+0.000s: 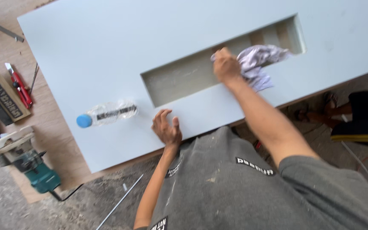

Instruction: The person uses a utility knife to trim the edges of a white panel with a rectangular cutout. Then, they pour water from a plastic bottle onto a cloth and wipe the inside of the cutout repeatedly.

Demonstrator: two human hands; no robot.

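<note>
The right hand (225, 64) is closed around a crumpled pale cloth (258, 64), pressing it at the near edge of the long rectangular cut-out (184, 79) in the pale grey panel (90, 51), toward two o'clock. The left hand (167, 127) rests flat on the panel with fingers spread, holding nothing. A clear plastic bottle (107, 114) with a blue cap lies on its side at its nine o'clock, near but apart.

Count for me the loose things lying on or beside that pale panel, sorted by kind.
Plastic bottle with blue cap, lying on the panel: 1
Crumpled cloth, gripped by the right hand: 1
Red utility knife on the wooden board: 1
Teal power tool at the board's edge: 1
Flat box beside the knife: 1
Total: 5
</note>
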